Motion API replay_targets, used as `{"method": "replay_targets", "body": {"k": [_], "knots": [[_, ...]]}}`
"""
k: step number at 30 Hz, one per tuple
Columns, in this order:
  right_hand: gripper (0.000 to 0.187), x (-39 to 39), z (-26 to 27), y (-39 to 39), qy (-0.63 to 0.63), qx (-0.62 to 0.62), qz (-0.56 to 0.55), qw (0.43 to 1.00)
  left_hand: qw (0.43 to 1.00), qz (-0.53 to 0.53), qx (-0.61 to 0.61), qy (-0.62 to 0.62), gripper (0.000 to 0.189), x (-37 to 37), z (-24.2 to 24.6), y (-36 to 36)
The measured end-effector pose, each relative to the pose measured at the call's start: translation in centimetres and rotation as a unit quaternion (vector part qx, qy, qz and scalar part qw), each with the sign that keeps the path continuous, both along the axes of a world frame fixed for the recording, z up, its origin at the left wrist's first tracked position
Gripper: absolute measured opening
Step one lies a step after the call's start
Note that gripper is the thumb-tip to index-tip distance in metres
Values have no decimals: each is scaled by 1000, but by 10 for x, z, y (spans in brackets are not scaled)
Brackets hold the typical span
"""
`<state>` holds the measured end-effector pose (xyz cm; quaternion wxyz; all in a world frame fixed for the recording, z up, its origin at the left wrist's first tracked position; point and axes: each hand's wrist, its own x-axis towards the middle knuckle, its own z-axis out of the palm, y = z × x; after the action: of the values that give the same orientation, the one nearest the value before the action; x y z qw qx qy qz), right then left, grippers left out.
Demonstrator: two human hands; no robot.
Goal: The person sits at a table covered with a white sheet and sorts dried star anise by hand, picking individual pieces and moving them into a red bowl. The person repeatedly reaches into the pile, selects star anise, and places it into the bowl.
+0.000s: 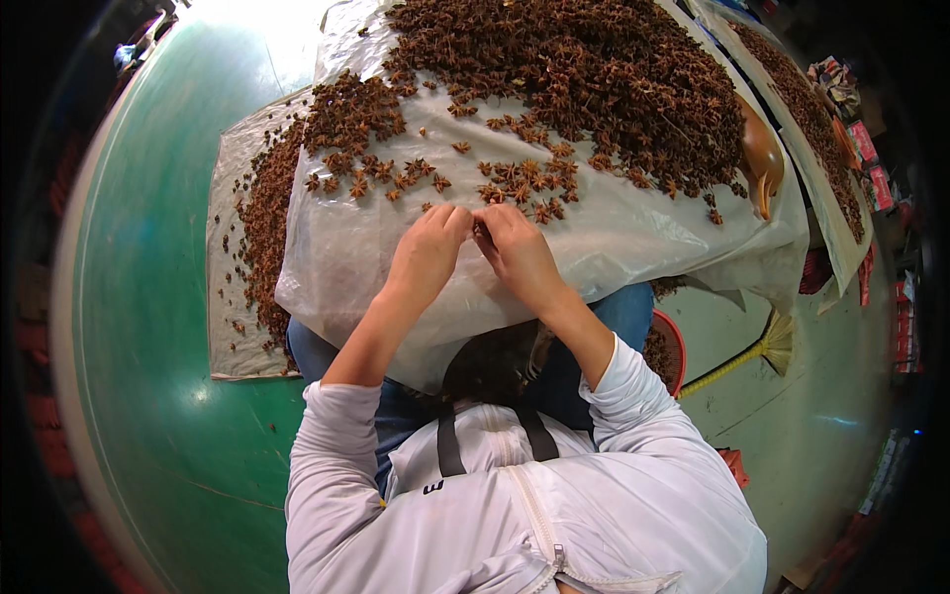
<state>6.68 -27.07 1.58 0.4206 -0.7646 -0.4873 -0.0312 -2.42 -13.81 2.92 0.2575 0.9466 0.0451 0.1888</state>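
My left hand (434, 243) and my right hand (517, 251) meet at the fingertips, just above the near part of a table covered with translucent plastic sheet (349, 252). A dark brown piece, apparently star anise (481, 229), shows beneath the fingers of my right hand. Whether the left fingertips also grip it is hidden. Right beyond my fingers lies a loose group of star anise (528, 180). To the left is a smaller heap (349, 115), with scattered stars on its near side. A large pile of star anise (571, 67) covers the far side.
Left of the table, brown pieces (271, 245) lie heaped on a pale sheet (226, 297) over the green floor (156, 260). A glossy orange-brown object (763, 163) rests against the large pile. At lower right are a red basket (677, 349) and a yellow-handled broom (775, 347).
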Motion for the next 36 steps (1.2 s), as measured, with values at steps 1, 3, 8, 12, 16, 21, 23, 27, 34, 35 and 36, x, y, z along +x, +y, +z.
{"method": "replay_targets", "body": {"k": [1,3,8,12,16,21,23,27,34,35,36], "knots": [[30,1,-2,-3,-36,-7,-3,999,1000,9,-12,17,11,-6,6,-4],[29,5,-2,-16,-103,-27,-15,994,981,-112,-76,138,11,-25,22,-13],[28,47,13,-34,-153,-38,-181,971,898,-346,-144,229,22,-42,39,-39],[24,51,9,-10,-75,-76,-29,994,996,42,-68,-45,30,13,4,-23],[17,49,3,4,-95,-156,18,983,997,76,-4,25,24,14,-25,13],[10,56,2,-3,-213,-138,20,967,992,107,-17,-66,23,23,-22,24],[13,58,0,-7,-208,-148,28,966,994,70,22,-79,22,46,-20,19],[15,62,-3,-14,-259,-82,-5,962,993,53,90,57,20,76,-20,11],[12,67,7,-3,-64,4,-64,996,988,84,15,129,21,67,-22,20],[12,66,6,3,-54,29,-74,995,991,78,50,99,23,64,-23,22],[11,66,5,8,-37,42,-80,995,993,67,85,49,24,61,-24,23]]}}
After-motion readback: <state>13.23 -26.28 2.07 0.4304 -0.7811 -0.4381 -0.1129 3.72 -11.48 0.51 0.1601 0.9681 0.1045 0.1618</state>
